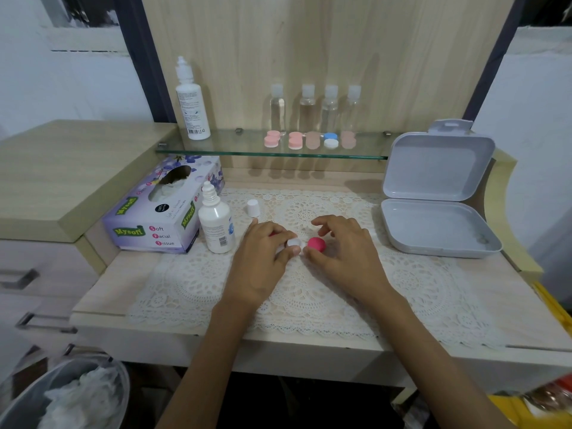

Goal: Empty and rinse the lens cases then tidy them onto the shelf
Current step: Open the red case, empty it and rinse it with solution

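At the middle of the lace mat (402, 274), the lens case (293, 243) shows a round white cup with a pink cap (316, 244) just at its 3 o'clock. A sliver of red peeps from under the fingers at 9 o'clock. The left hand (263, 258) curls round the white end, thumb against it. The right hand (343, 252) pinches the pink cap between thumb and forefinger, its other fingers lifted. The case's long axis runs 9 to 3 o'clock. I cannot tell whether the cap is screwed on.
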Demonstrator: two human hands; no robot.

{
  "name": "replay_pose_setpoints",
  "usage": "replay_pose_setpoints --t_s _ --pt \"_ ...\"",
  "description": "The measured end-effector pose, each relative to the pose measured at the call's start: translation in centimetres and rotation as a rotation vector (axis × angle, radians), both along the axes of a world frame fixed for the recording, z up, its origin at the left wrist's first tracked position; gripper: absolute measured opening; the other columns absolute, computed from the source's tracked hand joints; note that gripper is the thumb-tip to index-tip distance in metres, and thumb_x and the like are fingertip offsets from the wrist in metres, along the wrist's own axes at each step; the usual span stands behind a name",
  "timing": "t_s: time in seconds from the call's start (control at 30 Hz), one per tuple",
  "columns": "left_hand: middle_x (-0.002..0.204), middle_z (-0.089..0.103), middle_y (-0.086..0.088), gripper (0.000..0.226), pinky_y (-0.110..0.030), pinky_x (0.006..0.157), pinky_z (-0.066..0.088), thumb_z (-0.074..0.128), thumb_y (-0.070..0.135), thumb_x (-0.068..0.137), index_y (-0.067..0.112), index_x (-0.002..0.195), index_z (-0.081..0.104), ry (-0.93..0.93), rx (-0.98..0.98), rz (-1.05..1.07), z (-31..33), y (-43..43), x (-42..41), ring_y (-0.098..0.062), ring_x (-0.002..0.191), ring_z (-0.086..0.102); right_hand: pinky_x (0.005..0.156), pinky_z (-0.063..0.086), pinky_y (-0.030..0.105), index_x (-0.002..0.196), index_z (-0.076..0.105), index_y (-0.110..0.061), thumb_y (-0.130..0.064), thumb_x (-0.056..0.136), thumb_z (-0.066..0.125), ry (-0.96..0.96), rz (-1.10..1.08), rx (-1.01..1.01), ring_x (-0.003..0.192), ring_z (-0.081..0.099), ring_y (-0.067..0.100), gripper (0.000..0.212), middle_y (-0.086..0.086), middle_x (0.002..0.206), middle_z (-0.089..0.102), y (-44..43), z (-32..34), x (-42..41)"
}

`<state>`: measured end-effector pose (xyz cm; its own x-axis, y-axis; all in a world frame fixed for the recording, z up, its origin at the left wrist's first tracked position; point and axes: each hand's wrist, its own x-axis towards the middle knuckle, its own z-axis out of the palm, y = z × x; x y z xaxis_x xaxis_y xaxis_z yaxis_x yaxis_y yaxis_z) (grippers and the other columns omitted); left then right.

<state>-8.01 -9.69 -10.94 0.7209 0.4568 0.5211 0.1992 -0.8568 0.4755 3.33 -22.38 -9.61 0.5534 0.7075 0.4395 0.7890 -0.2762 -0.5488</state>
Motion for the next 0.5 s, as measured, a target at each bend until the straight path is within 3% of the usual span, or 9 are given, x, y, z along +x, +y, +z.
replay_pose_setpoints --t_s 0.17,0.27,0.37,0.5 --pt "0.103 0.061 0.003 0.028 -0.031 0.101 0.038 0.065 0.029 0.088 0.014 0.111 0.069 0.01 0.003 -0.002 0.09 0.0 0.02 -0.016 0.107 0.05 0.091 0.037 0.032 0.119 0.054 -0.027 -0.029 0.081 0.066 0.035 0.021 -0.01 0.096 0.046 0.008 0.04 -0.013 0.094 0.057 0.06 -0.07 0.04" --pt "0.102 0.061 0.003 0.028 -0.029 0.101 0.036 0.065 0.028 0.088 0.014 0.111 0.069 0.01 0.0 -0.002 0.12 -0.02 -0.03 -0.016 0.106 0.05 0.09 0.031 0.028 0.122 0.051 -0.029 -0.022 0.08 0.063 0.03 0.044 -0.023 0.101 0.047 0.007 0.044 -0.016 0.099 0.058 0.01 -0.12 0.02" --pt "0.103 0.061 0.003 0.028 -0.034 0.1 0.039 0.065 0.028 0.087 0.013 0.111 0.069 0.012 -0.001 0.001 0.11 -0.02 -0.03 -0.016 0.106 0.05 0.092 0.033 0.03 0.122 0.052 -0.027 -0.027 0.081 0.064 0.025 0.025 -0.018 0.104 0.048 0.009 0.043 -0.013 0.105 0.058 -0.03 -0.04 -0.02" --pt "0.103 0.061 0.004 0.029 -0.038 0.105 0.037 0.064 0.029 0.088 0.014 0.112 0.068 0.011 -0.006 0.005 0.14 -0.05 0.0 -0.013 0.107 0.049 0.09 0.04 0.036 0.119 0.055 -0.025 -0.037 0.083 0.067 0.053 -0.004 0.01 0.096 0.047 0.01 0.04 -0.01 0.094 0.058 -0.04 0.2 -0.07"
